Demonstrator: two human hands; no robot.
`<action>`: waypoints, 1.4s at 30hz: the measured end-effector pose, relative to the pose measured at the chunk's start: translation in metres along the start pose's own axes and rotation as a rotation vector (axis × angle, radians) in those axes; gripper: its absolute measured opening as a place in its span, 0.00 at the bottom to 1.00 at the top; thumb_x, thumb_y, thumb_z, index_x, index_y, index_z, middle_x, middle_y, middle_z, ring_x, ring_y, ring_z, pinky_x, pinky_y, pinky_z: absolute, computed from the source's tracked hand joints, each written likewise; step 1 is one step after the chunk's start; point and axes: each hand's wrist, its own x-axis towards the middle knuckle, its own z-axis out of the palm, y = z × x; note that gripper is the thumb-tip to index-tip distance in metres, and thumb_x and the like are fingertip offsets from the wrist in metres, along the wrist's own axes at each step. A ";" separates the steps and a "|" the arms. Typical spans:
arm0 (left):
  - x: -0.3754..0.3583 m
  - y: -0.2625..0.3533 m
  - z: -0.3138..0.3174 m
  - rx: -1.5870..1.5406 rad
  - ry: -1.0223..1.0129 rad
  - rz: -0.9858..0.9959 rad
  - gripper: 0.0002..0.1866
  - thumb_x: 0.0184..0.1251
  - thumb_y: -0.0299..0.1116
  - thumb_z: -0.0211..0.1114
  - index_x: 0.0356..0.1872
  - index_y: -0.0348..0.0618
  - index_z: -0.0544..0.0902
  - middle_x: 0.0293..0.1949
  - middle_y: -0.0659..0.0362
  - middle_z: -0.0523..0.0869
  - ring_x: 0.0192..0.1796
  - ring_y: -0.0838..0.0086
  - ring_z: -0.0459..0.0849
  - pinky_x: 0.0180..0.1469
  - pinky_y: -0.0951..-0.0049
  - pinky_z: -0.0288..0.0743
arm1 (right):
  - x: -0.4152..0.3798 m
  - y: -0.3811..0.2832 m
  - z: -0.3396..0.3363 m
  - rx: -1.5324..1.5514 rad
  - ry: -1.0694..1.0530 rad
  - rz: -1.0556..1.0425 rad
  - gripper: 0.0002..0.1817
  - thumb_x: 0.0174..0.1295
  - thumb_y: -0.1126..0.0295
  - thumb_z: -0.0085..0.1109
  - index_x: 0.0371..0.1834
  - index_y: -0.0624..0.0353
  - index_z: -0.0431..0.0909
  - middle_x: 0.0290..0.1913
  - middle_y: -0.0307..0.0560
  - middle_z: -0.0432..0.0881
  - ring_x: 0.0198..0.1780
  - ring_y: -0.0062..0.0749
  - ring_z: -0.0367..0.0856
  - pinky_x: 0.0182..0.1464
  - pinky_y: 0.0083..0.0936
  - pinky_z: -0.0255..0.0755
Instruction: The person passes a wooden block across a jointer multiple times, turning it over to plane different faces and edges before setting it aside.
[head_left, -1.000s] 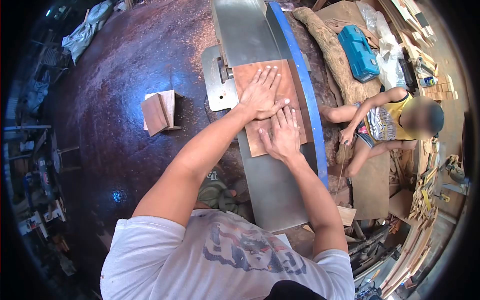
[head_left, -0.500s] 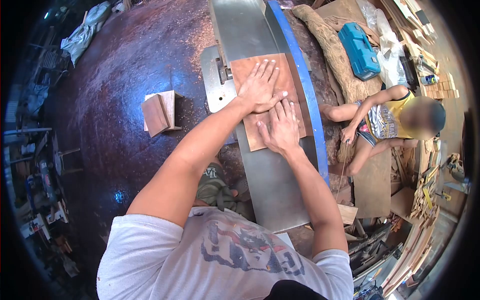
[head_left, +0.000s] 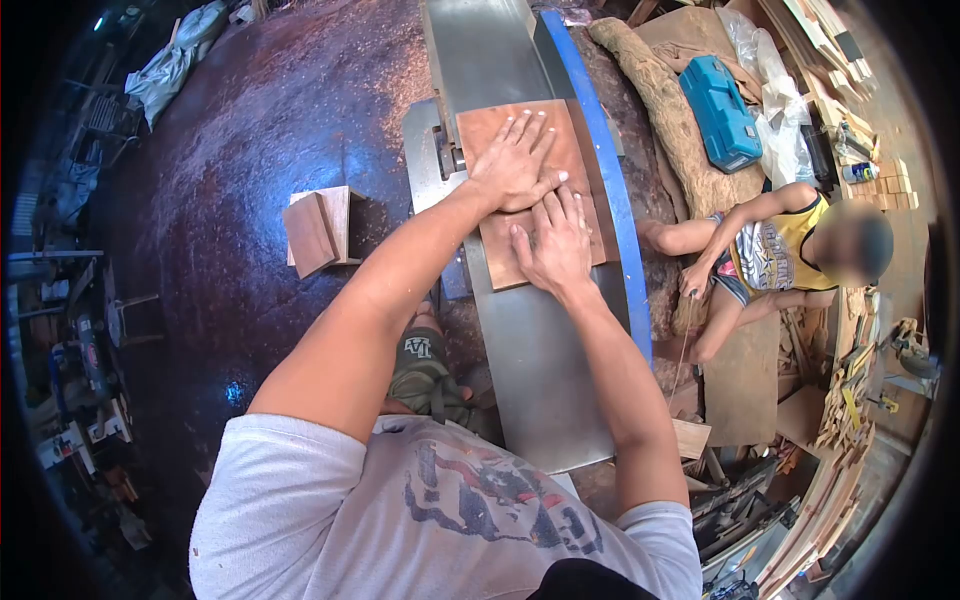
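Note:
A reddish-brown wooden board (head_left: 505, 255) lies flat on the grey metal bed (head_left: 550, 380) of a jointer, close to its blue fence (head_left: 607, 165). My left hand (head_left: 517, 172) presses palm down on the board's far half, fingers stretched and spread. Just behind it, my right hand (head_left: 556, 240) lies on the nearer half with its fingers extended and thumb apart. The left thumb reaches to the right fingertips. The cutter is hidden beneath the board.
To the left, a small wooden stand (head_left: 340, 225) on the floor carries a brown wood piece (head_left: 310, 235). Beyond the fence a seated person (head_left: 770, 245) holds a thin tool. A log (head_left: 655, 105), a teal case (head_left: 720, 112) and stacked lumber (head_left: 820, 510) lie on the right.
The board has slid slightly forward along the jointer bed, with both hands still flat on it. The view has shifted a little.

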 end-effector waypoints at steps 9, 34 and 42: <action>0.015 -0.018 -0.005 0.005 0.008 -0.003 0.44 0.83 0.65 0.41 0.84 0.37 0.59 0.86 0.40 0.53 0.88 0.45 0.47 0.89 0.48 0.39 | 0.024 0.004 0.009 0.029 0.073 -0.010 0.33 0.68 0.55 0.62 0.65 0.76 0.78 0.71 0.69 0.76 0.77 0.66 0.65 0.82 0.59 0.54; 0.055 -0.065 0.001 0.030 0.059 -0.011 0.44 0.82 0.66 0.41 0.85 0.41 0.61 0.87 0.44 0.53 0.88 0.49 0.48 0.89 0.50 0.40 | 0.081 0.013 0.021 -0.015 0.070 -0.022 0.35 0.69 0.53 0.58 0.66 0.77 0.77 0.72 0.68 0.74 0.80 0.62 0.63 0.84 0.59 0.51; 0.066 -0.077 -0.001 0.065 0.067 -0.012 0.43 0.83 0.65 0.40 0.84 0.41 0.61 0.86 0.43 0.54 0.88 0.49 0.49 0.89 0.50 0.41 | 0.097 0.017 0.026 -0.075 0.118 -0.068 0.33 0.71 0.53 0.61 0.64 0.75 0.78 0.71 0.68 0.74 0.77 0.66 0.66 0.79 0.59 0.58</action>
